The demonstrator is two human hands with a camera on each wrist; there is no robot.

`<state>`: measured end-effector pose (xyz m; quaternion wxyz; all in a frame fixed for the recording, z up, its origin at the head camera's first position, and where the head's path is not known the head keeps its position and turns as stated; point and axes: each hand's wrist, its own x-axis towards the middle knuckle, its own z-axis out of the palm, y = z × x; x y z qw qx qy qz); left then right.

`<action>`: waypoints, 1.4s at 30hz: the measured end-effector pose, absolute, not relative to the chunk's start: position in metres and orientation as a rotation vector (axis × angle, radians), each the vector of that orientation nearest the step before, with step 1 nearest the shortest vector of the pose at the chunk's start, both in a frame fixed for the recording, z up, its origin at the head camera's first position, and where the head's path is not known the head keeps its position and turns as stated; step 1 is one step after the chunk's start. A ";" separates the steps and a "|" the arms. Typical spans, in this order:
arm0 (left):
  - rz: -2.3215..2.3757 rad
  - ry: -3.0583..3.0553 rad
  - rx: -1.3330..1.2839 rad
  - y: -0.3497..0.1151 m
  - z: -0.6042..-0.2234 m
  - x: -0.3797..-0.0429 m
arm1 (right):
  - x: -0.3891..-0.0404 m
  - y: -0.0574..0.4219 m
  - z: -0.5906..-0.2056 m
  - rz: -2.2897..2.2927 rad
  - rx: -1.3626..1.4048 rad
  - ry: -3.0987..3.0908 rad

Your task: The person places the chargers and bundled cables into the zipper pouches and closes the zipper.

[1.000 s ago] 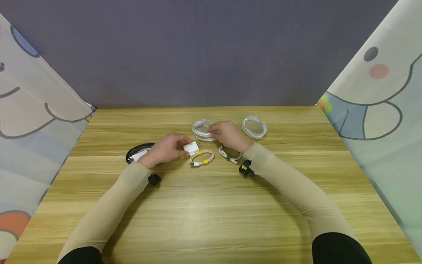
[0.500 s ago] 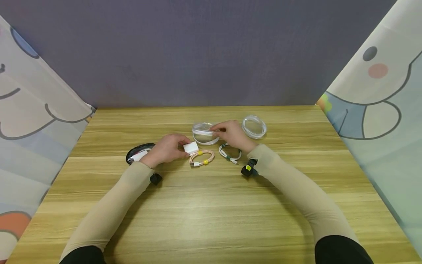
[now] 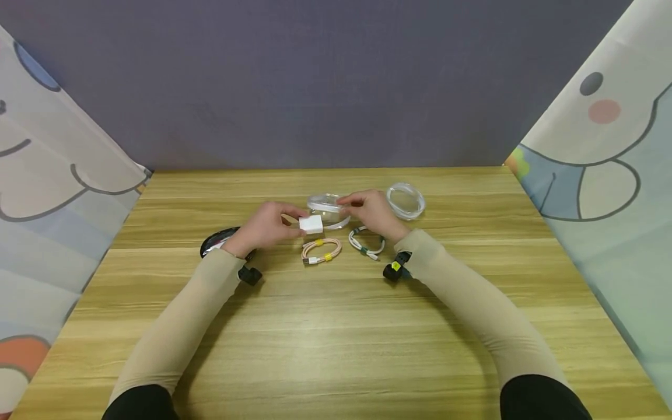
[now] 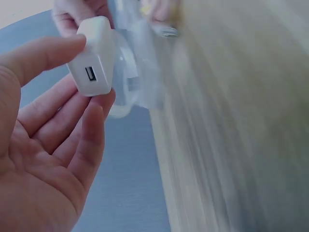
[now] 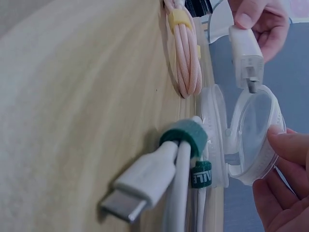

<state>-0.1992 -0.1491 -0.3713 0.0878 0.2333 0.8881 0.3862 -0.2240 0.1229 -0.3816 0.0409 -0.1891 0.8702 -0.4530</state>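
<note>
Where the head view cannot, left wrist shows the charger's (image 4: 101, 53) port (image 4: 90, 73)

The left arm (image 3: 178, 324) and right arm (image 3: 472, 300) extend forward and converge. The left hand (image 3: 266, 226) pinches between thumb (image 4: 43, 55) and fingers, its palm partly visible in the left wrist view. The right hand (image 3: 371, 211) grips likewise, thumb opposing bent fingers. The two hands face each other, near but apart.
</note>
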 end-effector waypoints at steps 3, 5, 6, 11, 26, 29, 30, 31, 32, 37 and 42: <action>1.164 2.639 0.709 -0.148 -0.367 -0.199 | -0.223 0.121 -0.380 -1.384 -0.571 2.677; 1.152 2.646 0.712 -0.146 -0.367 -0.200 | -0.222 0.121 -0.379 -1.386 -0.566 2.682; 1.145 2.648 0.721 -0.145 -0.367 -0.200 | -0.222 0.121 -0.379 -1.385 -0.565 2.685; 1.129 2.653 0.748 -0.140 -0.373 -0.205 | -0.221 0.121 -0.379 -1.411 -0.565 2.680; 0.792 2.828 0.820 -0.129 -0.380 -0.212 | -0.219 0.117 -0.377 -1.458 -0.534 2.654; 0.744 2.840 0.811 -0.127 -0.379 -0.212 | -0.219 0.117 -0.377 -1.458 -0.541 2.655; 0.722 2.851 0.815 -0.126 -0.379 -0.212 | -0.219 0.117 -0.377 -1.456 -0.545 2.657; 0.701 2.861 0.821 -0.126 -0.379 -0.212 | -0.219 0.117 -0.377 -1.456 -0.548 2.656; 0.682 2.872 0.826 -0.125 -0.379 -0.212 | -0.220 0.117 -0.377 -1.458 -0.550 2.655; 0.618 2.906 0.861 -0.123 -0.377 -0.212 | -0.220 0.117 -0.377 -1.458 -0.556 2.650; 0.621 2.897 0.883 -0.125 -0.379 -0.211 | -0.222 0.117 -0.377 -1.465 -0.564 2.658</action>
